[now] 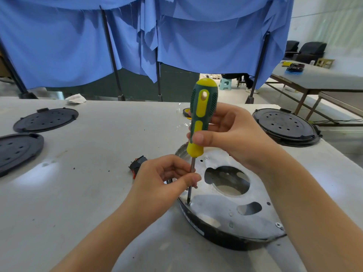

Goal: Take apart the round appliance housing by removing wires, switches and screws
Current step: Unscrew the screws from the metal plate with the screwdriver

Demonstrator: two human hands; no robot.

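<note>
— What's closest to the camera?
— The round housing (225,211), lying flat on the grey surface (88,193) at lower right, its shiny metal plate up, with big cut-outs and a cross-head screw (278,225) near its right rim.
— And the hands?
— The left hand (163,181) pinches the metal shaft of the screwdriver (202,122) between thumb and fingertips, low down; the tip sits in a hole at the plate's left edge. The right hand (225,132) curls round the green-and-yellow handle above, holding the tool upright.
— Anything beside them?
— A small black switch part (137,163) just left of the left hand.
— Farther back?
— Two black perforated discs (46,119) at far left, another (285,126) at right, then blue curtains (137,36).
</note>
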